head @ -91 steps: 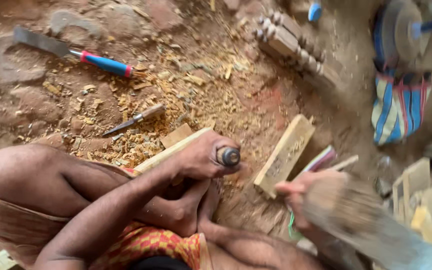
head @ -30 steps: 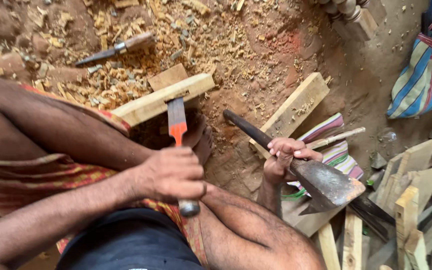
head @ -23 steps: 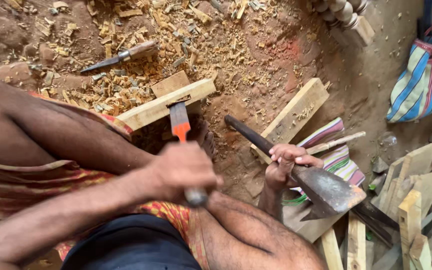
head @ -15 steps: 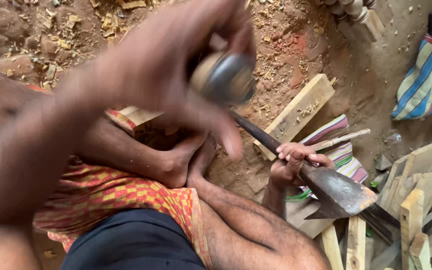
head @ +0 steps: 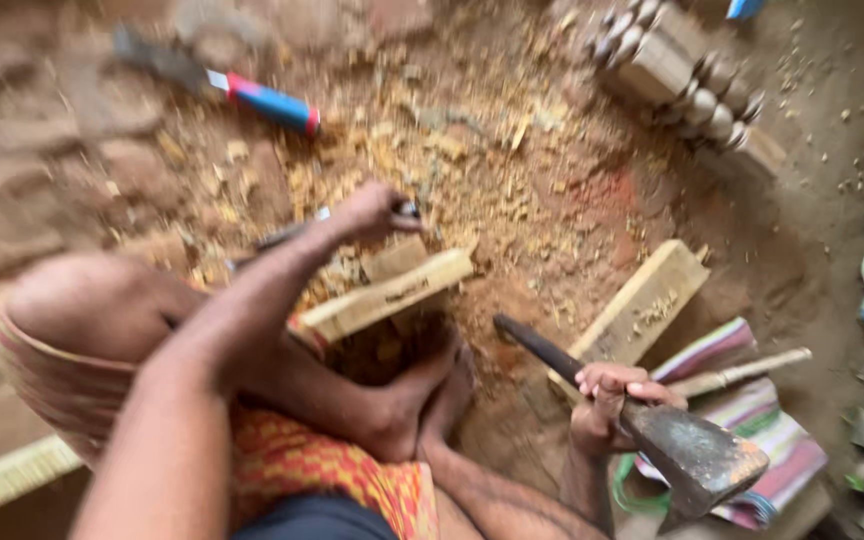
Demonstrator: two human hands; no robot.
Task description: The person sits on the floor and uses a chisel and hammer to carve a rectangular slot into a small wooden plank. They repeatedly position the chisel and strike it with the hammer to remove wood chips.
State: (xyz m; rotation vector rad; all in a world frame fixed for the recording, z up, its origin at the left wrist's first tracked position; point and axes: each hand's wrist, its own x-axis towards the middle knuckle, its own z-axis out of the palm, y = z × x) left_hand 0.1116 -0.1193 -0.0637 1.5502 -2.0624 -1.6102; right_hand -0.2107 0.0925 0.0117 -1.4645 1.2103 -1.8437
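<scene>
Left hand (head: 370, 212) is stretched out over the wood shavings (head: 452, 160), fingers curled shut around a slim metal tool (head: 282, 237) whose dark shaft runs back along the wrist; blur hides what kind of tool it is. Right hand (head: 607, 400) sits low at the person's side, fingers wrapped tight around one hatchet (head: 652, 430) just behind its broad steel head, dark handle pointing up and left. One pale wood block (head: 387, 297) lies across the dirt floor (head: 52, 180) just above the two bare feet (head: 422, 400), near the left hand. A second wood plank (head: 642, 305) lies just beside the hatchet handle. One chisel with a red and blue handle (head: 267, 100) rests well apart at upper left. One bundle of turned wooden pieces (head: 677, 70) sits top right. One striped cloth (head: 752, 430) lies under the hatchet head.
</scene>
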